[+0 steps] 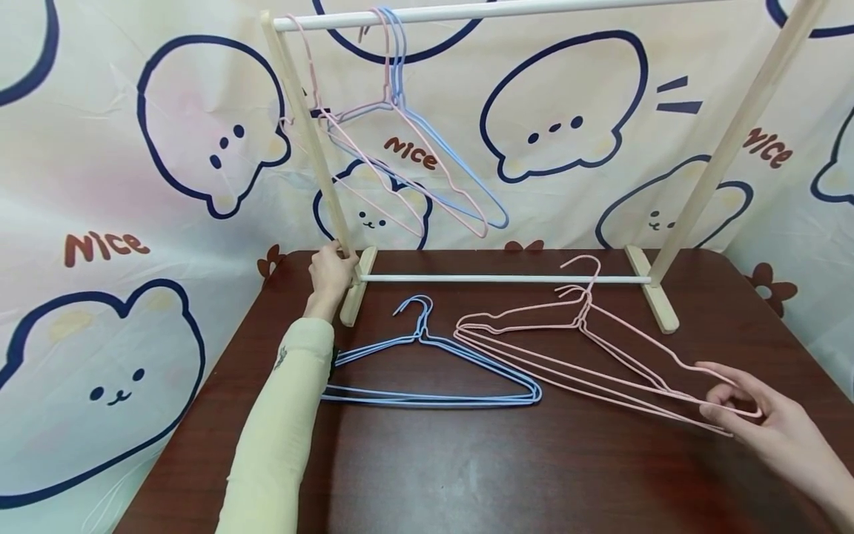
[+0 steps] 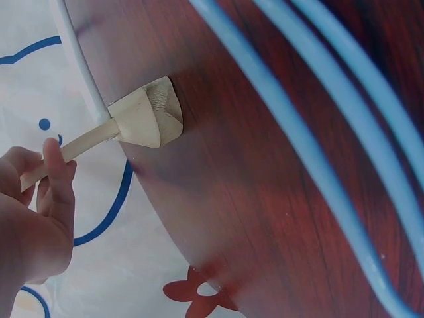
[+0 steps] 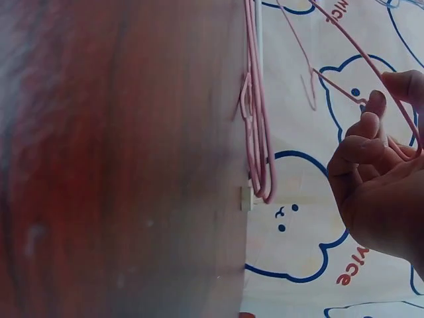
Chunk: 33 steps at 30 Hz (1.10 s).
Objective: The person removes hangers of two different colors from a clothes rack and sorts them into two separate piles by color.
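Note:
My left hand (image 1: 330,274) grips the left wooden post (image 1: 307,126) of a clothes rack, just above its foot. In the left wrist view, the fingers (image 2: 59,173) curl round that post above the foot (image 2: 146,116). At the right, my right hand (image 1: 767,415) holds a pink wire hanger (image 1: 667,348) by its right corner, with the hook end tilted up toward the rack. Other pink hangers (image 1: 520,360) lie beneath it, overlapping it in the head view. A stack of blue hangers (image 1: 440,404) lies flat beside my left forearm, its left end hidden by the sleeve.
Pink hangers (image 1: 427,137) and blue hangers (image 1: 460,159) hang at the left end of the rack's white top bar (image 1: 467,12). A lower white bar (image 1: 494,279) joins the feet near the table's back edge. Behind stands a printed cloth backdrop (image 1: 560,215).

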### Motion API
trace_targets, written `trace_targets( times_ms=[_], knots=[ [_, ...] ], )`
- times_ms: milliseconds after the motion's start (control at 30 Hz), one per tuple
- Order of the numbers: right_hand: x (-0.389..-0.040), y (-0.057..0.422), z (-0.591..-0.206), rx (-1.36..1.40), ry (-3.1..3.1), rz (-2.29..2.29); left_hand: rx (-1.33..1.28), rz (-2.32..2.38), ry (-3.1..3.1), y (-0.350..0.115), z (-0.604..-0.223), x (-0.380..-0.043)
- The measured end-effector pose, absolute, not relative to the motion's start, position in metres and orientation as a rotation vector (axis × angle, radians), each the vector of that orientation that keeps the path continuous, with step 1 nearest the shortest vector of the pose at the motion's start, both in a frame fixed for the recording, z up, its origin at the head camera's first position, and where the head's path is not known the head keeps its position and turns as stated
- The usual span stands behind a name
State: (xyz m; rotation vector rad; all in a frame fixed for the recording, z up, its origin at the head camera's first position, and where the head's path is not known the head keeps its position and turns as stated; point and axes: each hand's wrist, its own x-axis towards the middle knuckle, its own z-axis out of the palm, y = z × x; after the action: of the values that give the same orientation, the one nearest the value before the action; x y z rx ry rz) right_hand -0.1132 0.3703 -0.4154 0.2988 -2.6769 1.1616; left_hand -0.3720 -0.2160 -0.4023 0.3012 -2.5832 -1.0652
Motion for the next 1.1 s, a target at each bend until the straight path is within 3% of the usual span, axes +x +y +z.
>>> trace_targets(
  times_ms=[200, 533, 1100],
  knots=[
    [-0.115, 0.379, -0.423, 0.325, -2.716, 1.187, 0.305, -1.093, -2.587, -0.218, -0.403, -0.372],
    [-0.118, 0.397, -0.434, 0.255, -2.914, 0.840, 0.295, -1.090, -2.599, -0.217, -0.403, -0.370],
    [-0.128, 0.384, -0.431, 0.325, -2.834, 0.791, 0.294, -1.064, -2.604, -0.218, -0.401, -0.370]
  ],
)
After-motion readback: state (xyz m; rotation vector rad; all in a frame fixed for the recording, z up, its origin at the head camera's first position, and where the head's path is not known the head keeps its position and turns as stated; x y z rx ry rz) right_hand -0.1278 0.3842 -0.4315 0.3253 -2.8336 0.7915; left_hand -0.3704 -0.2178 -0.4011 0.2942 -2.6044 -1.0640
